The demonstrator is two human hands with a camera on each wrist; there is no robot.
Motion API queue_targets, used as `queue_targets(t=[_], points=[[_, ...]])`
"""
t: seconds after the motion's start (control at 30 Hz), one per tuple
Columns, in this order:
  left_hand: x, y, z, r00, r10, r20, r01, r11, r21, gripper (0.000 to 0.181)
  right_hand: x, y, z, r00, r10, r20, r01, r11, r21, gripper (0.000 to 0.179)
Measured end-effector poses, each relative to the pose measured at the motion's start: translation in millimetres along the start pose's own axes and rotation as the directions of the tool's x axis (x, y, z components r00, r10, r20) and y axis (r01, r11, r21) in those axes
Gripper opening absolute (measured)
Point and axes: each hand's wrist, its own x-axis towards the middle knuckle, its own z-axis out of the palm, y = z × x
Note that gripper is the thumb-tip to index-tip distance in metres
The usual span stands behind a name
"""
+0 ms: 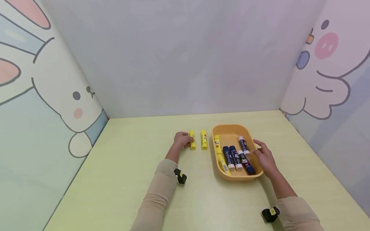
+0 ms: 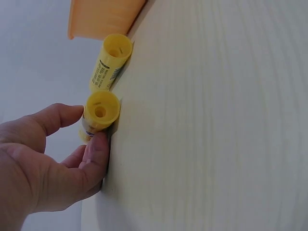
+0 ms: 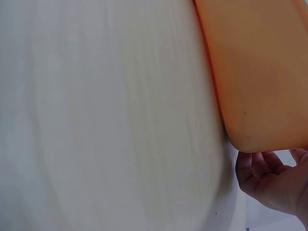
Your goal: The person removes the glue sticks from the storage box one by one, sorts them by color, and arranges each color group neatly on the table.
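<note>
Beige sleeves [image 1: 158, 195] closest, black wrist cameras [image 1: 180, 177] on them. Left hand [image 1: 182, 140] pinches yellow glue stick [image 1: 192, 144] between thumb and fingers, stick lying on table [image 1: 115, 166]. Right hand [image 1: 265, 158] grips orange tray [image 1: 228, 130] by its right side. Second yellow stick [image 1: 204, 140] lies between held one and tray. Inside tray: two more yellow sticks [image 1: 217, 144] along left wall, four dark blue sticks [image 1: 228, 158] beside them.

Through the right wrist view I watch the right hand [image 3: 274, 185], its bent fingers touching the end of an orange plastic bin [image 3: 262, 72] that rests on a pale wood-grain tabletop [image 3: 120, 115].
</note>
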Motion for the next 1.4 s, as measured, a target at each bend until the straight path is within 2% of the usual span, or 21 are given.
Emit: queue_targets(t=[0.37, 0.77, 1.1, 1.4], points=[[-4.9, 0.8, -0.5, 1.000, 0.012, 0.007, -0.012, 1.000, 0.003, 0.044, -0.7, 0.2, 0.0, 1.000, 0.000, -0.007, 0.000, 1.000, -0.009, 0.049], [-4.8, -0.8, -1.3, 1.000, -0.014, -0.011, 0.014, 1.000, 0.002, 0.049, -1.3, 0.6, 1.1, 1.000, 0.002, -0.004, -0.002, 1.000, -0.002, 0.049], [-18.6, -5.6, -10.5, 0.999, 0.043, 0.024, -0.043, 0.999, 0.011, 0.046, -1.9, 0.8, 1.2, 1.000, 0.004, -0.007, -0.004, 1.000, -0.023, 0.049], [-29.5, -4.6, -15.5, 0.996, 0.063, 0.064, -0.063, 0.998, -0.005, 0.049, -0.6, 4.1, -0.4, 1.000, -0.026, -0.005, 0.026, 0.998, -0.049, 0.049]])
